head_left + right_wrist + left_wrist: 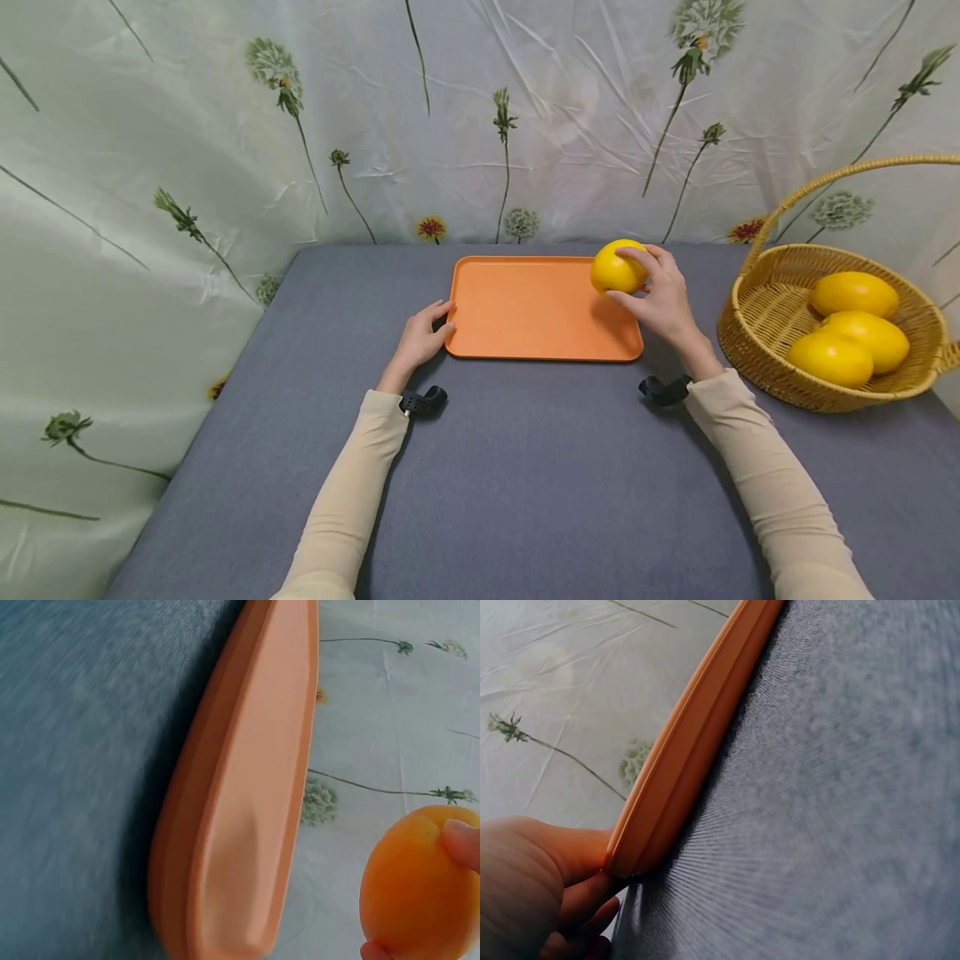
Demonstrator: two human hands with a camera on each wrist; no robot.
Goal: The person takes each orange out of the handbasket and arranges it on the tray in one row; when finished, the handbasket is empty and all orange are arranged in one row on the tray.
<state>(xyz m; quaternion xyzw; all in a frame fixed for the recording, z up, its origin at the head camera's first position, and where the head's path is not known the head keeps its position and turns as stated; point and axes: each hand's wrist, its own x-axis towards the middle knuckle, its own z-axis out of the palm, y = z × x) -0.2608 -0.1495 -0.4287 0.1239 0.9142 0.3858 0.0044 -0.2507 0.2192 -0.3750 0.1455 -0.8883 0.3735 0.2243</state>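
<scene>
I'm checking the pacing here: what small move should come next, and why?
Probably lower the right hand so the yellow fruit settles on the orange tray: the fruit is held above the tray's right end, apart from its surface, while the left hand touches the tray's left edge.
</scene>
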